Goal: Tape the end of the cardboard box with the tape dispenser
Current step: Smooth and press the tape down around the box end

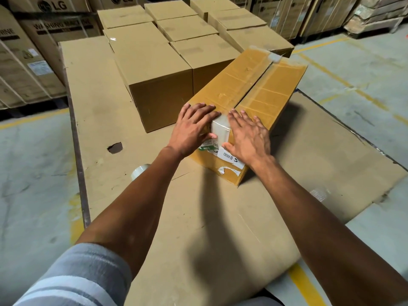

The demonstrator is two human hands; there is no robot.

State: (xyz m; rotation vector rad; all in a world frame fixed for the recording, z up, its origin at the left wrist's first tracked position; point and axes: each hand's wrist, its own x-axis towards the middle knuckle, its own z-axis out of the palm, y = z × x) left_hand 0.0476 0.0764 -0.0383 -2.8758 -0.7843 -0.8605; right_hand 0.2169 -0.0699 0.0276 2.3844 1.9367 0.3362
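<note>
From the head view I see the cardboard box (247,93) lying on a wide cardboard sheet (198,217) spread over the floor, its long axis running away from me toward the upper right. Its near end faces me, and a strip of clear tape (220,127) wraps over the top edge of that end, right on the centre seam.

My left hand (192,129) lies flat on the near top corner of the box, to the left of the tape. Its fingers (198,108) are spread and pressed down on the top face, while the thumb hooks over the edge onto the end face, touching the tape strip. My right hand (249,135) lies flat on the other side of the seam, fingers spread on the top face, thumb reaching down the end face beside a white printed label (231,160). Neither hand holds anything; both just press on the box.

A roll of clear tape (140,171) sits on the cardboard sheet to the left of my left forearm, well apart from the box. Whether it sits in a dispenser I cannot tell.

Behind the box stands a block of plain brown cartons (159,69), the nearest just beside the box's left side. Large printed appliance cartons (28,58) line the back left.
</note>
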